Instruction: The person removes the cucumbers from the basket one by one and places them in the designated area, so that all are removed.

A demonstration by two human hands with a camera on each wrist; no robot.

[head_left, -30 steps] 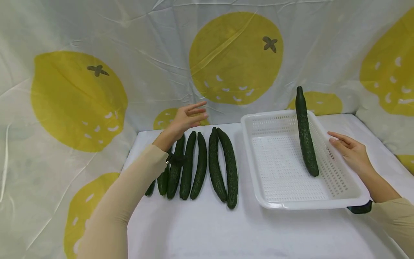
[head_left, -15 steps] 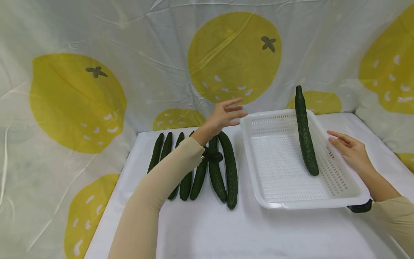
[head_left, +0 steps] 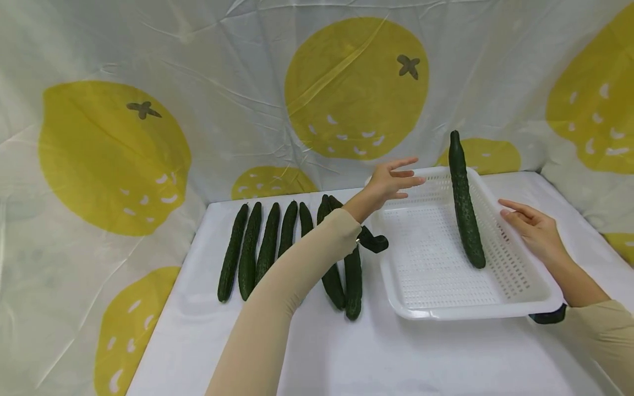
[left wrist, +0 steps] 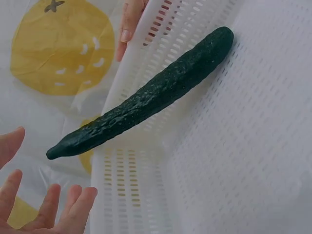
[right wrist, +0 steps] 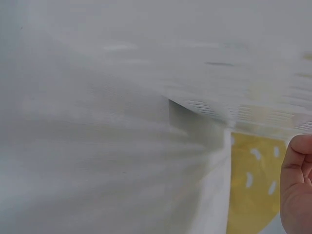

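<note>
My left hand (head_left: 391, 181) is over the back left corner of a white plastic basket (head_left: 446, 314), fingers spread and holding nothing. In the left wrist view its fingers (left wrist: 75, 214) point toward the narrow tip of a cucumber (left wrist: 146, 100). That cucumber leans in the basket, its lower end on the basket floor and its tip rising above the back rim. At the right rim is my right hand (head_left: 537, 231), index finger and thumb extended beside the outer wall; whether it bears on the rim is hard to tell. The right wrist view shows only part of this hand (right wrist: 297, 185).
Several more cucumbers (head_left: 233, 253) lie side by side on the white cloth (head_left: 163, 341) left of the basket; my left forearm partly covers some. Behind hangs a curtain (head_left: 223, 93) printed with large yellow fruit.
My left hand has moved right, from above the row of cucumbers to the basket's back left corner, uncovering cucumbers at the left. The right hand, basket and leaning cucumber stay put.
</note>
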